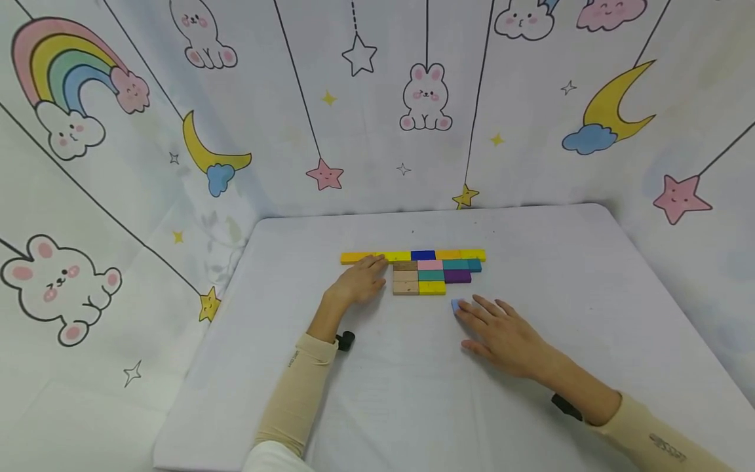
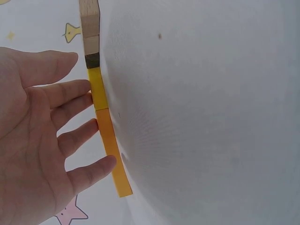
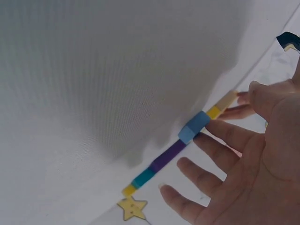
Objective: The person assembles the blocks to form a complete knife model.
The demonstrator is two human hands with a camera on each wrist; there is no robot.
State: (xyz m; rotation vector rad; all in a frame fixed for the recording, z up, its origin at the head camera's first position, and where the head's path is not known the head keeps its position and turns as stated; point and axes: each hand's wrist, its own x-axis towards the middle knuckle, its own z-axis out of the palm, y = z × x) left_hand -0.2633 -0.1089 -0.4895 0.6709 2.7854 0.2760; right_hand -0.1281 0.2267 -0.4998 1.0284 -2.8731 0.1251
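Flat coloured blocks lie together on the white table. The long back row has an orange block (image 1: 357, 257), yellow blocks and a dark blue block (image 1: 423, 255). In front sit shorter rows with a wooden block (image 1: 406, 288), a pink block (image 1: 430, 265), a purple block (image 1: 457, 276) and a yellow block (image 1: 432, 288). My left hand (image 1: 357, 282) touches the left part of the back row with spread, fairly straight fingertips. Nearer me, my right hand (image 1: 506, 337) has its fingertips at a light blue block (image 3: 194, 126), which lies apart from the rows.
The white table (image 1: 401, 393) reaches to a curtain (image 1: 377, 131) printed with stars, moons and rabbits behind and at the sides. Small dark specks dot the tabletop beyond the back row. A dark wrist device (image 1: 346, 340) shows at my left sleeve.
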